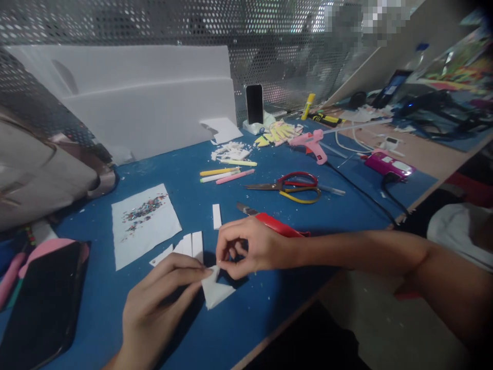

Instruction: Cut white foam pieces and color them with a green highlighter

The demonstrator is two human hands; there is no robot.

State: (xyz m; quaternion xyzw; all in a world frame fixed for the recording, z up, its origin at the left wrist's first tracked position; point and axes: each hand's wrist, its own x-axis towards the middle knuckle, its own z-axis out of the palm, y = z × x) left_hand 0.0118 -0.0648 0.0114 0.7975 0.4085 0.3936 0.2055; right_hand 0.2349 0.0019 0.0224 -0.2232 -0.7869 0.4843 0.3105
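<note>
My left hand (162,293) lies on the blue table (254,313), its fingertips pressing a small white paper piece (214,294). My right hand (246,246) pinches the top corner of the same piece with thumb and forefinger. Both hands meet at the paper's upper edge. Just behind my right hand lies a red-handled utility knife (275,224). A few cut white strips (190,245) sit beside my left fingers, and one more strip (216,216) lies farther back.
A white sheet with coloured bits (140,222) lies left of centre. A dark phone (42,308) sits at the front left. Scissors (292,186), coloured sticks (225,173), a pink glue gun (314,144), an upright phone (254,104) and white boards (146,103) stand behind.
</note>
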